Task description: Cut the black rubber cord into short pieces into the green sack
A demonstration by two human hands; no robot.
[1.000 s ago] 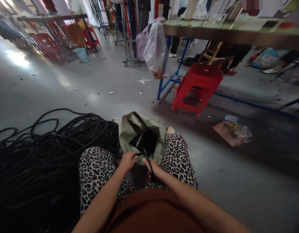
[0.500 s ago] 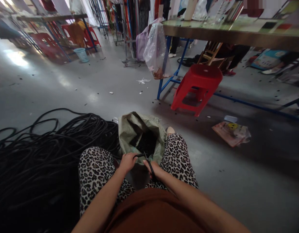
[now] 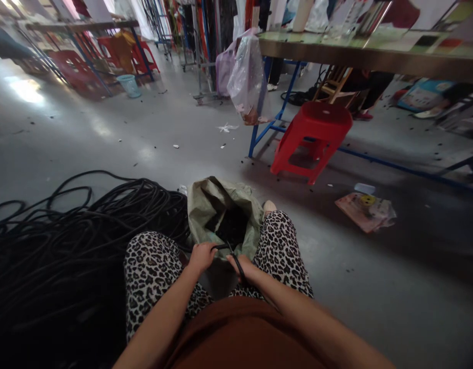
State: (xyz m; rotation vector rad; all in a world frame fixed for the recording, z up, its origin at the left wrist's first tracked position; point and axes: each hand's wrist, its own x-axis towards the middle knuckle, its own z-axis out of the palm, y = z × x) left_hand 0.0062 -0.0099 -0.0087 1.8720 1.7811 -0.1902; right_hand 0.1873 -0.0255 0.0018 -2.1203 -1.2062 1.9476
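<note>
My left hand (image 3: pixel 202 255) is closed on a black cord (image 3: pixel 221 246), whose end sticks out to the right over the sack's near rim. In my right hand (image 3: pixel 242 269) is a pair of black-handled scissors (image 3: pixel 239 266), its blades pointing up and left at the cord. Whether the blades touch the cord is too small to tell. Between my knees stands an open pale green woven sack (image 3: pixel 201 205) with dark pieces (image 3: pixel 234 225) inside. A large heap of black cord (image 3: pixel 144 210) lies on the floor to my left.
A red plastic stool (image 3: pixel 316 133) stands ahead right by a blue-legged table (image 3: pixel 367 54). A clear plastic bag (image 3: pixel 246 77) hangs from the table's corner. On the floor at right lies a flat printed package (image 3: pixel 365 210). A light blue basket (image 3: pixel 128 86) is further back left.
</note>
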